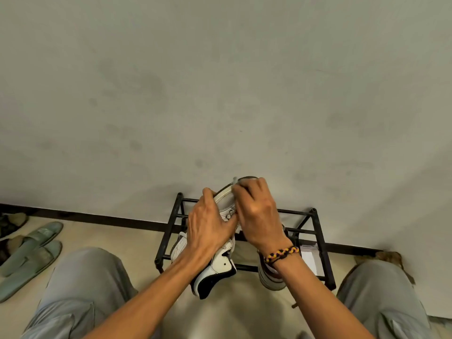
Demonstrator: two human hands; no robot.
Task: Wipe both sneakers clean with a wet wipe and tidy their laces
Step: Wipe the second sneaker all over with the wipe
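Currently one sneaker (221,263) is held up off the floor between the knees, in front of the black shoe rack (322,243), toe pointing up toward the wall and heel hanging down toward the person. Left hand (208,228) wraps the side of the upper, fingers curled over the toe edge, thumb side across the lace area; that grip is closed around the shoe. Right hand (256,211) sits at the toe end, fingers curled and pressed against the sole rim, with a small pale scrap showing above the knuckles, probably the wet wipe (235,180), though most of it is hidden, so I cannot tell how it is folded. Second sneaker (271,275) rests at the rack's front edge, right of the held one, partly behind the right wrist. A pale folded item, perhaps the wipe pack (309,255), lies on the rack near its right end. Green slippers (29,250) sit on the floor well to the left. Judgement: the step in hand is wiping the toe and sole rim of the first shoe. To do it well, keep the left hand firm so the shoe does not twist, work the wipe along the rim in short strokes, turn to a fresh face once it greys, and rotate the shoe rather than stretching the wrist. Laces look loose under the left palm; leave them until wiping ends.
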